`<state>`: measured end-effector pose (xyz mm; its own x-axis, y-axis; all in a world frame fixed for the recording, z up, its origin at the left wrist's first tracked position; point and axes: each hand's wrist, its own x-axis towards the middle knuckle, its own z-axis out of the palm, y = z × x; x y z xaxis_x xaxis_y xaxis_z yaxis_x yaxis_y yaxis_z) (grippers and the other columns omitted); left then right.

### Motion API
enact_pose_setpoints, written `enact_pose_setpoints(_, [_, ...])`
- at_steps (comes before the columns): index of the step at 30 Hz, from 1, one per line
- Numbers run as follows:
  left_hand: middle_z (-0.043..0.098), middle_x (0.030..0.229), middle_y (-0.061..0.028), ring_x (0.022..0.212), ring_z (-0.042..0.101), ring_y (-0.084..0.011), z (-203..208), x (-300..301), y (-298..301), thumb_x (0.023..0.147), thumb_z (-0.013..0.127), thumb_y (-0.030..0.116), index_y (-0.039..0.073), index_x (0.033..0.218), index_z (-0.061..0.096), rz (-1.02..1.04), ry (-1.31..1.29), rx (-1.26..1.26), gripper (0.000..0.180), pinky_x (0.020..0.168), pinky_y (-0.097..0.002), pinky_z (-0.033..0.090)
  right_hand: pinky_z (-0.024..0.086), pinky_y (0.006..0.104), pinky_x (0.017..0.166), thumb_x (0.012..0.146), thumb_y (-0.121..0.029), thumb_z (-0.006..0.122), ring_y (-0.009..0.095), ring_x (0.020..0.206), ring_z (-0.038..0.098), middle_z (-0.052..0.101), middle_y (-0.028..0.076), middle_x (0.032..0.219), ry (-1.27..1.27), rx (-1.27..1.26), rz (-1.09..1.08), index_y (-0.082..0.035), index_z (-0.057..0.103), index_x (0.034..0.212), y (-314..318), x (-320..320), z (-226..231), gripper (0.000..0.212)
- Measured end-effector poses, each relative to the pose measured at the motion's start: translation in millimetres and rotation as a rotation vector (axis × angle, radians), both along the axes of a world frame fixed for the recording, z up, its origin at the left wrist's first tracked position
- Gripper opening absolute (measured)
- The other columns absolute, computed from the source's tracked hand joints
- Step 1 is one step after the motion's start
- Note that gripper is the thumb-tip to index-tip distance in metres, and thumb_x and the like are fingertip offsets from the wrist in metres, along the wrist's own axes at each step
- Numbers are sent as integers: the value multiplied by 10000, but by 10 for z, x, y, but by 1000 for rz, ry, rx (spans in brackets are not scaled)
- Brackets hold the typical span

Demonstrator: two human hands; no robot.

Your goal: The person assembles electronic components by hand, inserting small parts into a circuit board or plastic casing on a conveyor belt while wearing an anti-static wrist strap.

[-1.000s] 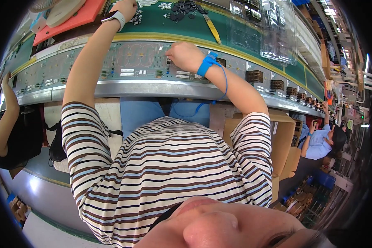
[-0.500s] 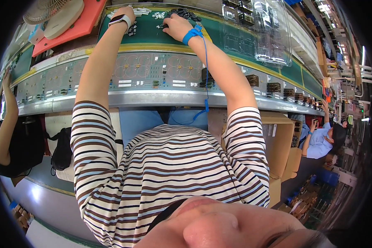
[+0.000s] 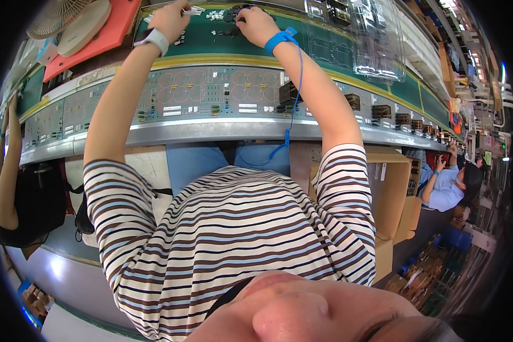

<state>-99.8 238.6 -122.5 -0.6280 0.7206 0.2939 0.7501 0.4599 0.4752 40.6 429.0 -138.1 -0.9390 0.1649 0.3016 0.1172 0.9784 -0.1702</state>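
Observation:
At the far side of the green work surface [image 3: 205,43], my left hand [image 3: 171,23] has its fingers curled together beside some white stick-like parts [image 3: 197,10]. Whatever it may pinch is too small to make out. My right hand [image 3: 258,26] is closed with thumb and fingertips together at a pile of black parts [image 3: 233,12]; its contents are also unclear. Between the hands lie small white parts [image 3: 216,15]. A white-banded watch [image 3: 156,40] is on my left wrist, and a blue wrist strap [image 3: 280,40] with a cord circles my right.
Circuit boards [image 3: 196,85] with red circle markings line a metal rail [image 3: 211,131] nearer me. Dark block components [image 3: 290,93] stand on boards to the right. Clear plastic trays [image 3: 376,45] lie at back right, a fan [image 3: 59,20] at far left. Co-workers sit on both sides.
My left hand has drawn slightly nearer and its fingers now show curled. The right hand has shifted right and a little away from me, toward the black pile.

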Motion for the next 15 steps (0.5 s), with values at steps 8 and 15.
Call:
enact_pose_setpoints(8, [638, 786, -129, 720, 614, -285, -146, 848, -338, 752, 512, 158, 79, 900, 628, -198, -547, -204, 204, 692, -342, 489, 490, 243, 583, 859, -144, 547, 103, 692, 556, 570, 11, 797, -102, -1530, -126, -24, 590, 975, -195, 254, 368, 172])
enact_pose_setpoints(15, [623, 715, -135, 674, 610, -270, -296, 934, -295, 728, 565, 132, 35, 813, 596, -175, -353, -140, 133, 623, -353, 477, 350, 180, 489, 850, -139, 545, 33, 609, 439, 535, -18, 782, -335, -1431, 23, -15, 554, 1079, -540, 557, 516, 261])
